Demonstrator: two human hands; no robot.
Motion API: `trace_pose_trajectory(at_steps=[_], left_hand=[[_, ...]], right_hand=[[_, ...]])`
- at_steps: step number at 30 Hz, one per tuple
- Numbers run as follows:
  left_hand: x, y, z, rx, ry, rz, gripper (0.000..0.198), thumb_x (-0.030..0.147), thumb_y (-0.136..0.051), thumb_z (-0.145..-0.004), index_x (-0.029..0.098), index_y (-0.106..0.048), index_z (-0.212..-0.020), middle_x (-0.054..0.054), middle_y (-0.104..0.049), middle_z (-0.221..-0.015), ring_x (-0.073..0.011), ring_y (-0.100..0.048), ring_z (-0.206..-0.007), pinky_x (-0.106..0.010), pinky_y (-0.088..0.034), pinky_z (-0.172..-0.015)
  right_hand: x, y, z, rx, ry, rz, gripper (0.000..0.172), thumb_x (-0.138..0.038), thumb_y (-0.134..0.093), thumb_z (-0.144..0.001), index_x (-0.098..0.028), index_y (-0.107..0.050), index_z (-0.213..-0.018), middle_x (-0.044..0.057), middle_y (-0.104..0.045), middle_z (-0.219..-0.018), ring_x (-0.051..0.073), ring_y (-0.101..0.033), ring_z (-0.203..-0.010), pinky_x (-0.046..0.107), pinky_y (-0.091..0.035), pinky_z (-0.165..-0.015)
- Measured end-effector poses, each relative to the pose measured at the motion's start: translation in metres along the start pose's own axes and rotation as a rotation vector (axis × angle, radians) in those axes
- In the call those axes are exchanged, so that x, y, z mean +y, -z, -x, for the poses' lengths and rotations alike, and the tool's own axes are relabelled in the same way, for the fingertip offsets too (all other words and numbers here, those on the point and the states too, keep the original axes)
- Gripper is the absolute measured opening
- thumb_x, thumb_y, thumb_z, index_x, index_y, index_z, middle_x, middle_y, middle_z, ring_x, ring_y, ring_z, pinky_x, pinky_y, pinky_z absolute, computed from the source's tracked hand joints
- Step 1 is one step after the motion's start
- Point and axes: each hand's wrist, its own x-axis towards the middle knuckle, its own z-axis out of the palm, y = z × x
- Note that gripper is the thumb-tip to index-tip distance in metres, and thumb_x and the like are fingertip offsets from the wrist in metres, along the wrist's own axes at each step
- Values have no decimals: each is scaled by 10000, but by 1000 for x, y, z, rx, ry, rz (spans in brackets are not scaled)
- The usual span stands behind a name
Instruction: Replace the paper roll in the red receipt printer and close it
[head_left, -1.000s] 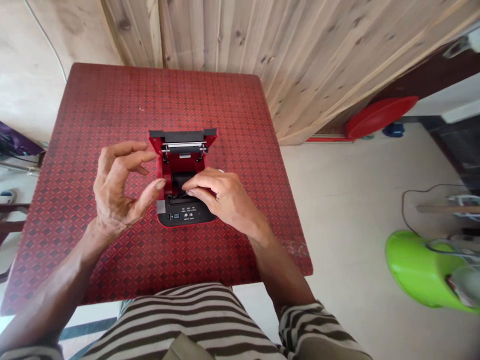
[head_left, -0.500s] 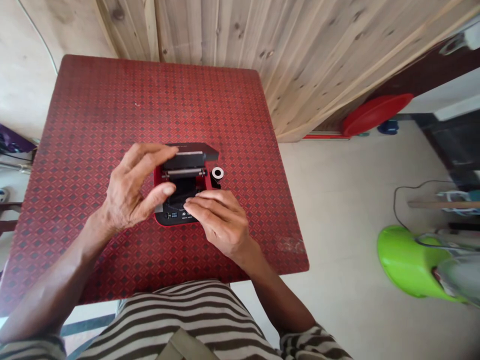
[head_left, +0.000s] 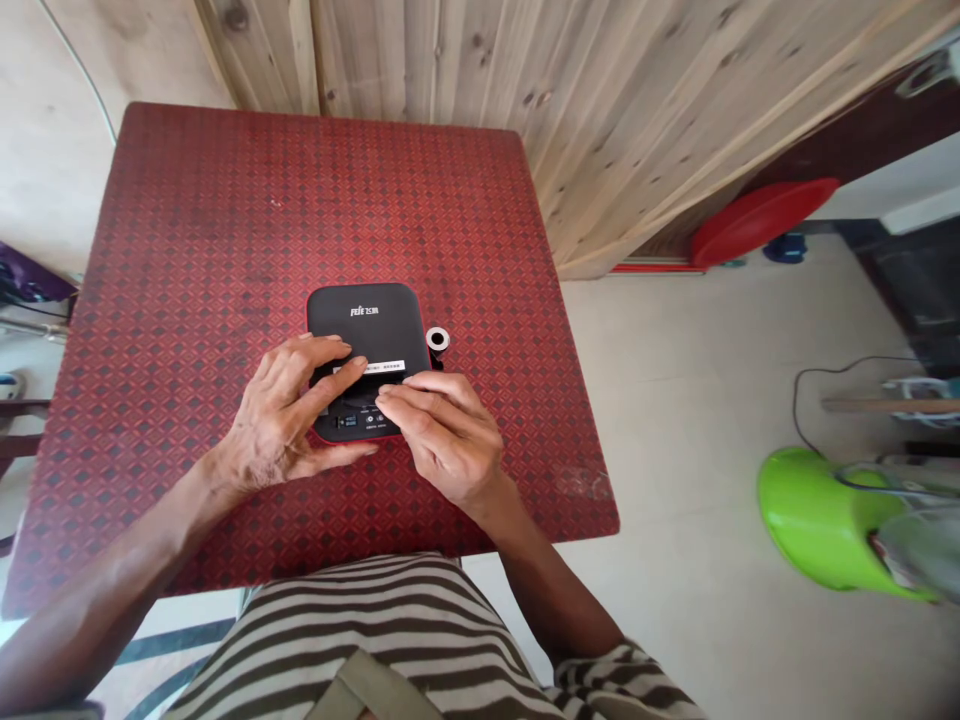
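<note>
A black device with a red rim (head_left: 367, 320) lies on the red patterned table (head_left: 210, 220), its lid down, with a white label strip along the lid's near edge. My left hand (head_left: 289, 410) rests on the device's left side, fingers apart, index fingertip on the lid near the label. My right hand (head_left: 446, 430) is at the device's near right part, its fingers pressed together at the dark area below the lid; what they pinch there is hidden. A small white roll (head_left: 438, 340) with a dark centre stands just right of the device.
Behind the table rises a wooden plank wall (head_left: 450, 60). On the floor at the right are a green stool (head_left: 810, 520), a cable and a red basin (head_left: 757, 225). A purple item (head_left: 30, 275) is at the far left.
The device's lid has swung down toward me and now covers the roller and inner bay. My left hand's fingers have come down onto the lid. My right hand has stayed nearly in place.
</note>
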Motion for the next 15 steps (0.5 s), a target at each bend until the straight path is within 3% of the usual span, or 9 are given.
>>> trace_pose_trajectory(at_steps=[4, 7, 11, 15], left_hand=[[-1, -1, 0, -8, 18, -12, 786, 611, -796, -833, 302, -517, -1499, -135, -642, -1354, -335, -657, -1248, -534, -579, -1033], [1, -4, 4, -12, 15, -2, 820, 594, -787, -849, 282, -475, -1540, -156, -609, -1395, -355, -630, -1294, -577, -555, -1086], [11, -7, 19, 109, 102, -26, 839, 546, -825, -834, 286, -467, -1547, -163, -527, -1492, -357, -573, -1377, -556, -554, -1119], [21, -9, 36, 187, 154, -88, 719, 455, -852, -836, 274, -532, -1454, -146, -582, -1428, -302, -632, -1286, -462, -607, -1033]], right_hand=[[-2, 2, -1, 45, -7, 13, 370, -68, -642, -978, -240, -681, -1303, 69, -826, -1133, 225, -744, -1082, 437, -628, -939], [-4, 10, 0, 124, -48, 40, 390, -77, -683, -948, -231, -677, -1307, 81, -822, -1121, 239, -739, -1065, 456, -612, -939], [-4, 18, 14, 224, -192, 52, 283, -87, -646, -969, -240, -720, -1195, 65, -813, -1014, 214, -736, -929, 409, -606, -856], [-2, 15, 36, 233, -351, 19, 220, -132, -595, -1009, -236, -750, -1124, 57, -805, -948, 192, -756, -855, 352, -614, -778]])
